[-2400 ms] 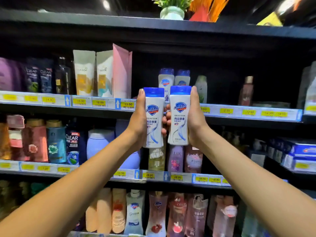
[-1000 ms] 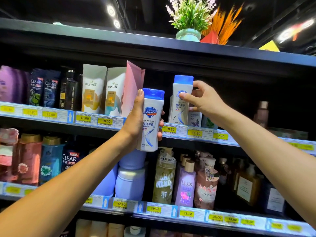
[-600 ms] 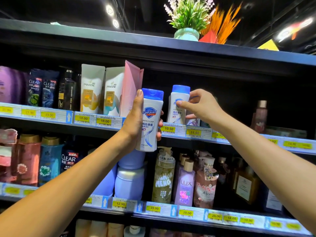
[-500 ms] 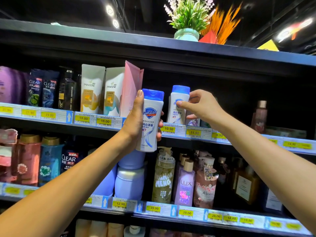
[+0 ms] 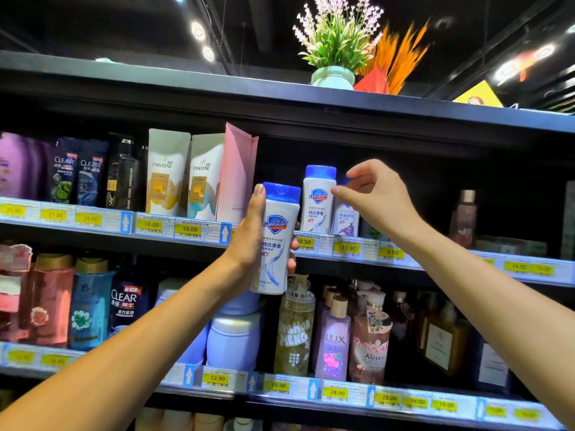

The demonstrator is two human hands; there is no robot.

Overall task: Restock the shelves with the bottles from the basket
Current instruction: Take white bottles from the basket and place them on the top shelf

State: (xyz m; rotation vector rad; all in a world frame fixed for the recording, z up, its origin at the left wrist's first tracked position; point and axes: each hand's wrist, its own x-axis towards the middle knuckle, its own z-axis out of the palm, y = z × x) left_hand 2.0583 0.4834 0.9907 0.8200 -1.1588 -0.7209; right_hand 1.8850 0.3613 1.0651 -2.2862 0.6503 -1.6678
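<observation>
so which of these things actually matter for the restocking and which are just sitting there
In the job:
held Safeguard bottle
left hand gripping it
shelved Safeguard bottle
right hand beside it

Just sitting there:
Pantene packs
Clear bottles
Lux bottle
potted plant

Spots [image 5: 198, 30] are glaring at eleven o'clock. Shelf backs [image 5: 451, 175] are sinking into shadow; edges are bending and blurring.

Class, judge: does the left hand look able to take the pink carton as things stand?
Probably not yet: the left hand grips a Safeguard bottle, so it is full, though the pink carton stands close by at the shelf front with nothing between.
</observation>
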